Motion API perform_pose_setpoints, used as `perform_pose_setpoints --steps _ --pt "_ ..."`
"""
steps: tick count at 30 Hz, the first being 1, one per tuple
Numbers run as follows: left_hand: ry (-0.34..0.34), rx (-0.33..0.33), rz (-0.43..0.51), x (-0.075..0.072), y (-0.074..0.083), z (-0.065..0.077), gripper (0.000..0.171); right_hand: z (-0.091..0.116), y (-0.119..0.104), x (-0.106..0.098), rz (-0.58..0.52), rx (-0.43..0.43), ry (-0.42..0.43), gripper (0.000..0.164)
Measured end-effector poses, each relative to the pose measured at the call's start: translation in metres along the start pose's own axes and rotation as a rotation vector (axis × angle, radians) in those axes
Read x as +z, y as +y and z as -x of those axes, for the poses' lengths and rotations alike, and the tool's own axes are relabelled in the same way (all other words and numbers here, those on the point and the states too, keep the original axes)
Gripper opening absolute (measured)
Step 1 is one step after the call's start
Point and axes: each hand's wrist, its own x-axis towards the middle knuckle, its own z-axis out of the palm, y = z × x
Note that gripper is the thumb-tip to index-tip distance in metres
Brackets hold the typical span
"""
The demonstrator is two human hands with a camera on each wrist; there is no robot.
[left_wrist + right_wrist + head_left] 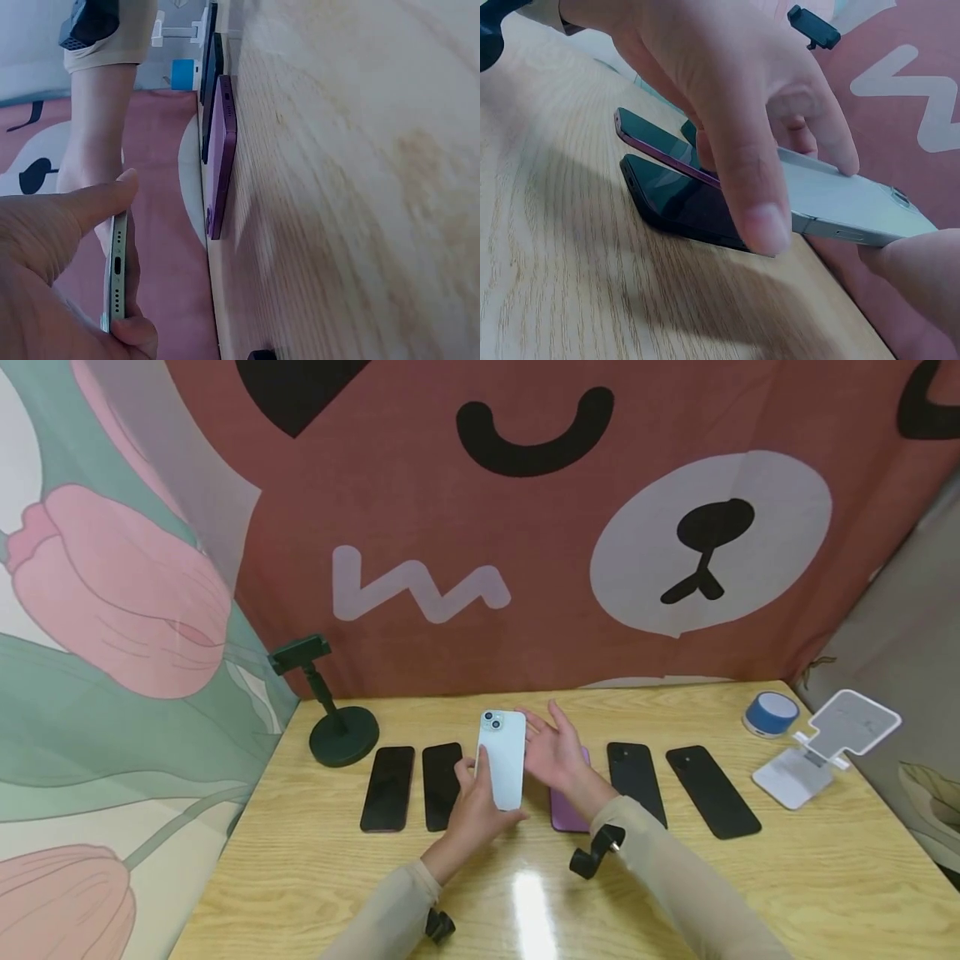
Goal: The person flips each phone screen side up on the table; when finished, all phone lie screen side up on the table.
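Observation:
A pale blue smartphone (506, 760) with two camera lenses is held up over the table, its back showing in the head view. My left hand (476, 797) grips its lower part and left edge. In the left wrist view the phone's bottom edge (117, 266), with its charging port, sits between thumb and fingers. My right hand (558, 756) is at the phone's right side, fingers extended and palm partly turned up; part of this hand (919, 262) meets or nearly meets the phone's edge in the right wrist view. Under the right hand lies a purple phone (567, 810), partly hidden.
Two dark phones (387, 789) (441, 785) lie left of my hands. A black phone (636, 777) and another black phone (712, 792) lie to the right. A dark green stand (343, 737) is back left; a blue tape roll (771, 714) and white stand (795, 777) are right.

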Motion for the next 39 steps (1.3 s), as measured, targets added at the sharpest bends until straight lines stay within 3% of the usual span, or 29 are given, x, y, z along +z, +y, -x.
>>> perform_pose_setpoints --steps 5,11,21,27,32,35,39 --pt "0.025 -0.022 -0.072 0.002 0.003 -0.001 0.115 0.000 0.002 -0.001 0.008 -0.001 0.007 0.073" --pt "0.009 -0.045 -0.042 0.003 0.006 0.002 0.109 -0.001 0.007 -0.005 -0.023 0.009 -0.032 0.077" --pt "-0.171 0.094 0.100 0.002 0.007 0.006 0.087 -0.001 0.014 -0.008 -0.165 0.074 -0.188 0.076" --pt "-0.219 0.105 0.099 0.003 0.007 0.011 0.070 -0.002 0.013 -0.009 -0.113 0.072 -0.180 0.075" --pt "-0.246 0.101 0.084 0.003 0.008 0.013 0.059 -0.001 0.012 -0.014 -0.038 0.050 -0.110 0.069" --pt "-0.234 0.124 0.152 0.003 0.004 0.013 0.057 -0.002 0.013 -0.017 0.009 0.039 -0.054 0.066" --pt "-0.239 0.094 0.420 0.003 -0.003 0.011 0.056 -0.002 0.012 -0.022 0.041 0.060 -0.046 0.070"
